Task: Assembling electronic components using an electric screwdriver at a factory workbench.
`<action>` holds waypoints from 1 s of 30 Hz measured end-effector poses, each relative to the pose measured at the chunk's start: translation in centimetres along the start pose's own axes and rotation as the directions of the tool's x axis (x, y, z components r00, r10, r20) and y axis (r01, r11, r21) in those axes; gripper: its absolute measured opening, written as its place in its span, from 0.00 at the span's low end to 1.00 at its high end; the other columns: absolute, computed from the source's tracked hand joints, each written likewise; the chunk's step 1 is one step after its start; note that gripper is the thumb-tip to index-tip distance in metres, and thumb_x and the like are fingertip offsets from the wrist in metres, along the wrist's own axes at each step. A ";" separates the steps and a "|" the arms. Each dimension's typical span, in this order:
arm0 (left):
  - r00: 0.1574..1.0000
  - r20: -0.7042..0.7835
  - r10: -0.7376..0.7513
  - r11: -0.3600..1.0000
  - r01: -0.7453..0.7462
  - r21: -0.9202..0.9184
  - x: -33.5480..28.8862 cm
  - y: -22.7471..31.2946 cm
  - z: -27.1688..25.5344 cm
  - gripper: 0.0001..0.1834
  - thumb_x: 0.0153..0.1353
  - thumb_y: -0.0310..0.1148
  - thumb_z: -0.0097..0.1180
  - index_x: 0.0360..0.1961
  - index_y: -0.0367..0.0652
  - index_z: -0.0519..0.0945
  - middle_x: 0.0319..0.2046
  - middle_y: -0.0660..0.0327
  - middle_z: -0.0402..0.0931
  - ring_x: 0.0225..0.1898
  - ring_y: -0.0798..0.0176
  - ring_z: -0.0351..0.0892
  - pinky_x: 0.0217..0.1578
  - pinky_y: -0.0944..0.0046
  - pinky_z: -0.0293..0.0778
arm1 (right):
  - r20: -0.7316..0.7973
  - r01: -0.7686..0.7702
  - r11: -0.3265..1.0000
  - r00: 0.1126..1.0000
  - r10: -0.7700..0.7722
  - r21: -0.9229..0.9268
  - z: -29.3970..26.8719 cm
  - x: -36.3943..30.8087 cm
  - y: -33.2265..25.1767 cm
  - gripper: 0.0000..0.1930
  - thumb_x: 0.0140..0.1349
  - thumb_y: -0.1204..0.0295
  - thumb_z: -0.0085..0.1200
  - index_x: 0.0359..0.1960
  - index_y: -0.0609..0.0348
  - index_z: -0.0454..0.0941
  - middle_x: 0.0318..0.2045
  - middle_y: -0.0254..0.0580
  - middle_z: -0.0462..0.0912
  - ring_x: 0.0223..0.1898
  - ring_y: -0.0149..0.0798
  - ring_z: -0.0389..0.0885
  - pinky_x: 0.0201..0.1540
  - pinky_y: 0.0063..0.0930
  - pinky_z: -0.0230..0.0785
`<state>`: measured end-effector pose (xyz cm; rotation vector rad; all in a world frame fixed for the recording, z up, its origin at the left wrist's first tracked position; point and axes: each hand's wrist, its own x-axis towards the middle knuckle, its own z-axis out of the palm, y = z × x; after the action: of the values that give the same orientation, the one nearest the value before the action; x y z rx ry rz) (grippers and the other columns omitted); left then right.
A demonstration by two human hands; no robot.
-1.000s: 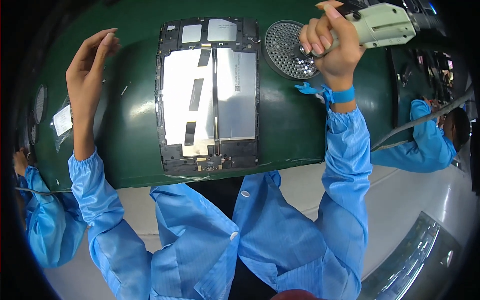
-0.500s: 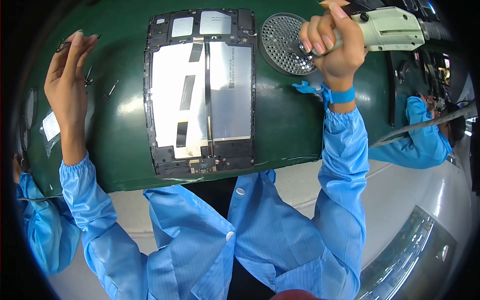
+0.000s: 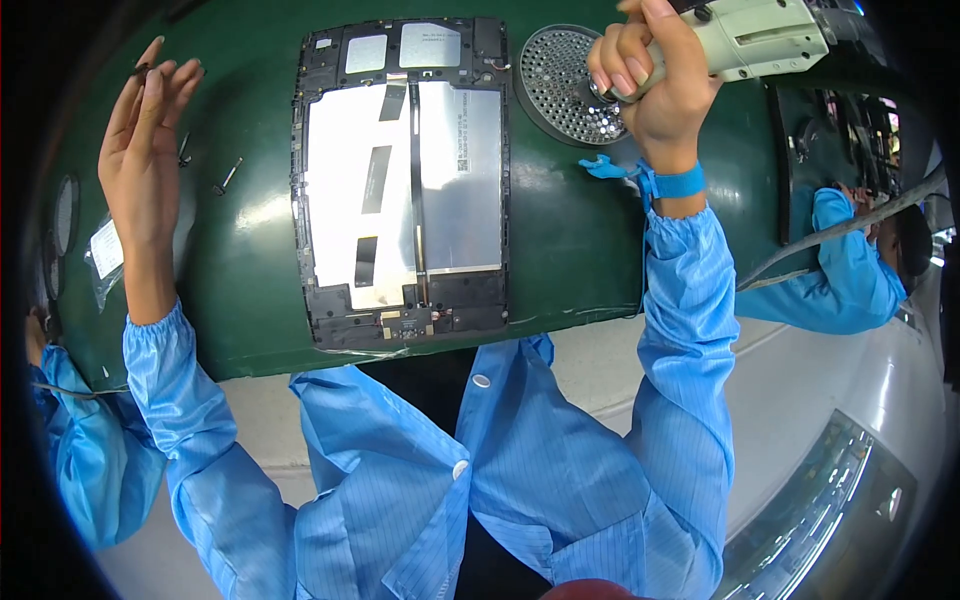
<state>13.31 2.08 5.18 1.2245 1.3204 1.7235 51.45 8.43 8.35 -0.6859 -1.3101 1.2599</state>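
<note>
An opened tablet (image 3: pixel 405 180) lies back-side up on the green mat (image 3: pixel 570 250), its silver battery panels and black frame showing. My right hand (image 3: pixel 650 80) is shut on a pale electric screwdriver (image 3: pixel 760 40), its tip down on a round perforated screw tray (image 3: pixel 570 85) to the tablet's right. A blue wrist strap (image 3: pixel 672 183) circles that wrist. My left hand (image 3: pixel 145 130) is stretched out flat at the mat's far left, fingers nearly together, with a small dark part (image 3: pixel 140 72) at its fingertips.
Small dark screws or clips (image 3: pixel 228 177) lie on the mat between my left hand and the tablet. A clear bag (image 3: pixel 105 255) lies at the left edge. Other people in blue sleeves work at the left (image 3: pixel 90 460) and right (image 3: pixel 840 270). A grey cable (image 3: pixel 850 230) crosses the right.
My left hand has reached farther left and outward, away from the tablet. My right hand stays over the screw tray with the screwdriver. The view has shifted slightly.
</note>
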 end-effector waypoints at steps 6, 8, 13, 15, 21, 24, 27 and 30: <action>0.993 0.118 0.003 0.988 -0.022 0.154 -0.6 0.8 0.8 0.21 0.67 0.30 0.56 0.57 0.29 0.74 0.47 0.51 0.81 0.49 0.55 0.83 0.56 0.60 0.75 | -0.047 0.023 1.000 0.999 -0.022 0.009 1.4 0.1 -1.0 0.08 0.70 0.69 0.46 0.39 0.63 0.71 0.09 0.28 0.58 0.08 0.26 0.57 0.13 0.24 0.60; 0.995 0.099 -0.023 0.994 0.011 0.111 -0.7 1.3 1.1 0.20 0.66 0.30 0.58 0.55 0.29 0.75 0.45 0.50 0.82 0.48 0.56 0.83 0.55 0.60 0.76 | 0.020 0.031 0.999 0.999 -0.032 0.036 -0.4 0.3 0.1 0.11 0.69 0.70 0.46 0.43 0.66 0.73 0.11 0.29 0.58 0.11 0.27 0.59 0.17 0.26 0.60; 0.959 0.270 -0.080 0.981 0.029 0.190 0.2 0.8 2.9 0.19 0.64 0.38 0.62 0.49 0.34 0.83 0.46 0.53 0.83 0.46 0.62 0.83 0.52 0.65 0.75 | 0.040 0.079 0.992 0.996 -0.083 0.096 -1.0 0.2 -0.5 0.13 0.67 0.71 0.45 0.46 0.72 0.72 0.13 0.30 0.60 0.14 0.29 0.61 0.20 0.28 0.61; 0.934 0.323 -0.154 0.976 0.091 0.200 0.7 1.2 4.6 0.19 0.65 0.38 0.61 0.50 0.34 0.82 0.45 0.55 0.83 0.46 0.65 0.80 0.48 0.67 0.74 | 0.027 0.084 0.987 0.996 -0.088 0.135 -1.0 0.2 -1.6 0.12 0.66 0.72 0.46 0.36 0.71 0.77 0.13 0.31 0.59 0.13 0.30 0.62 0.18 0.30 0.61; 0.895 0.354 -0.272 0.935 0.159 0.316 1.6 -0.5 6.1 0.19 0.62 0.40 0.64 0.46 0.34 0.84 0.35 0.62 0.82 0.35 0.72 0.73 0.38 0.72 0.69 | 0.042 0.116 0.991 0.992 -0.119 0.070 -0.1 0.0 -2.2 0.16 0.65 0.74 0.46 0.50 0.74 0.70 0.13 0.31 0.59 0.13 0.28 0.60 0.18 0.27 0.60; 0.864 0.380 -0.331 0.912 0.189 0.363 2.0 -0.9 6.1 0.19 0.62 0.38 0.65 0.47 0.33 0.84 0.33 0.65 0.79 0.33 0.75 0.69 0.37 0.75 0.67 | 0.047 0.077 0.997 0.996 -0.078 0.022 -0.2 -0.1 -2.1 0.18 0.68 0.70 0.43 0.53 0.74 0.66 0.15 0.29 0.58 0.14 0.25 0.58 0.21 0.25 0.59; 0.839 0.412 -0.355 0.917 0.228 0.326 2.2 -0.8 6.1 0.19 0.61 0.38 0.65 0.48 0.34 0.84 0.34 0.65 0.80 0.33 0.75 0.69 0.37 0.75 0.67 | 0.031 0.091 0.996 0.995 -0.091 -0.008 0.1 -0.3 -2.3 0.18 0.67 0.70 0.43 0.52 0.76 0.66 0.15 0.29 0.58 0.14 0.25 0.57 0.21 0.26 0.59; 0.849 0.398 -0.347 0.913 0.208 0.352 2.1 -0.9 6.2 0.19 0.61 0.37 0.65 0.48 0.35 0.84 0.36 0.64 0.82 0.34 0.75 0.70 0.37 0.75 0.67 | 0.029 0.090 0.996 0.996 -0.090 -0.001 0.0 -0.3 -2.1 0.19 0.67 0.70 0.44 0.52 0.76 0.66 0.15 0.29 0.58 0.14 0.26 0.57 0.21 0.26 0.59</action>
<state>18.28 6.46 5.36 1.4094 1.4087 0.9731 52.05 7.63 10.19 -0.6056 -1.3513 1.1993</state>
